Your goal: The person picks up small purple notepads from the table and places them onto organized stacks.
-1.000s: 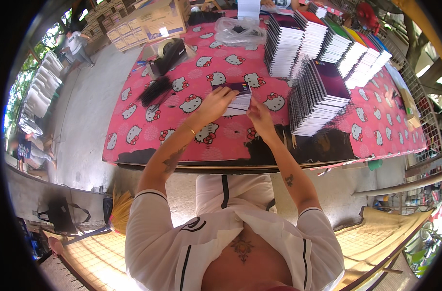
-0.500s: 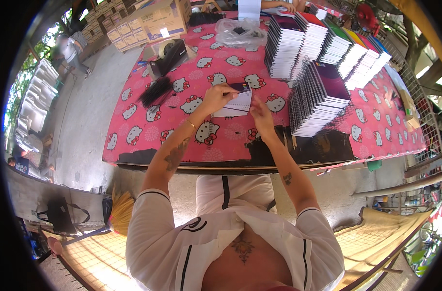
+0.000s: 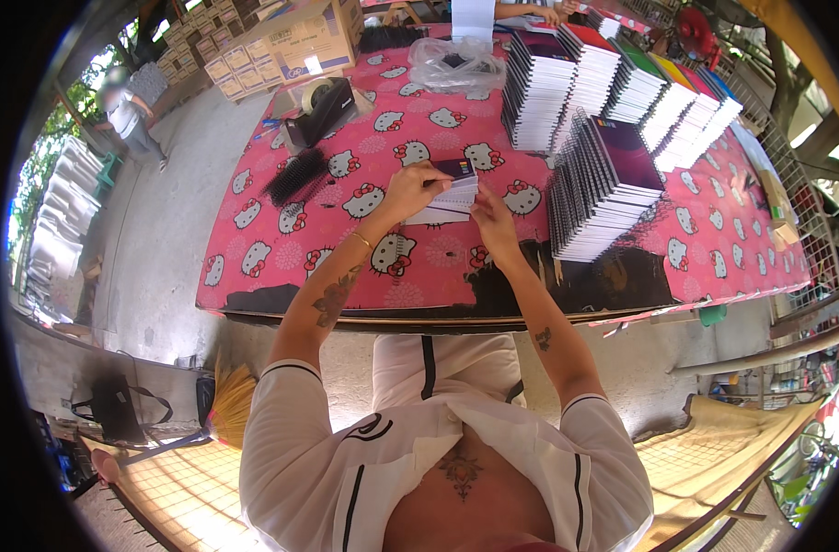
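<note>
A small notebook [image 3: 455,195] with a dark purple cover and white pages lies on the pink patterned tablecloth in front of me, its cover and a group of pages lifted. With bent fingers my left hand [image 3: 418,190] pinches the raised part from the left. My right hand [image 3: 494,224] is closed at the right edge of the pages, thumb and fingers against them; the exact grip is partly hidden. Right of it rises a tall stack of spiral notebooks [image 3: 596,198] with dark purple covers. A loose bundle of black binding coils [image 3: 296,178] lies to the left.
A tape dispenser [image 3: 320,112] and a clear plastic bag [image 3: 456,64] lie farther back. Several stacks of coloured notebooks [image 3: 640,78] line the far right. A cardboard box [image 3: 314,39] stands behind the table; another person's hands [image 3: 550,13] show at the far edge.
My right hand has come slightly closer to the page edges, and the lifted pages sit a little differently. In the background at left, a walking person has shifted position.
</note>
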### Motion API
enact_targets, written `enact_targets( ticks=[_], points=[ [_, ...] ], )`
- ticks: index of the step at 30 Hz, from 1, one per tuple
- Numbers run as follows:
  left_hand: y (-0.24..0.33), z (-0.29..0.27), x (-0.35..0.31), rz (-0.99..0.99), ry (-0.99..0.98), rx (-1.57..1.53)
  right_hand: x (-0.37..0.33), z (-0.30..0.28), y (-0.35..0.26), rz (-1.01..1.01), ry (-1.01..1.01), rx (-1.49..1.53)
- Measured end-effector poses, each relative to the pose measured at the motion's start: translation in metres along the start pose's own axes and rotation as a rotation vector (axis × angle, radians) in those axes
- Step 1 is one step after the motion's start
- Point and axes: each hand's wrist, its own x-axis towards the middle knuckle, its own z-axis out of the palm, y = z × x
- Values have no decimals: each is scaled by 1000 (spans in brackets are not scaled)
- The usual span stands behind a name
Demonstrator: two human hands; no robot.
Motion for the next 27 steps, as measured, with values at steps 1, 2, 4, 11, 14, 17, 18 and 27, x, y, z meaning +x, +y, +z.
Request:
enact_targets(
  ticks=[1,2,4,11,14,17,18,27],
  points=[
    [0,0,-1,17,13,2,0,0,0,10,-2,5],
    [0,1,-2,33,27,5,0,1,-1,0,-2,-10],
    [1,4,-4,87,70,30,1,1,-1,-21,1,-43],
    [4,13,-8,230,201,108,7,-3,-6,-22,31,91],
    [-2,8,-16,175,206,130,4,8,-19,-51,26,47],
    [7,13,-7,193,207,144,15,-3,-10,-135,89,-142],
    [6,13,-8,197,211,164,16,-3,-10,-167,85,-199],
    [5,5,-1,127,86,126,12,5,-3,-269,128,-295]
  ],
)
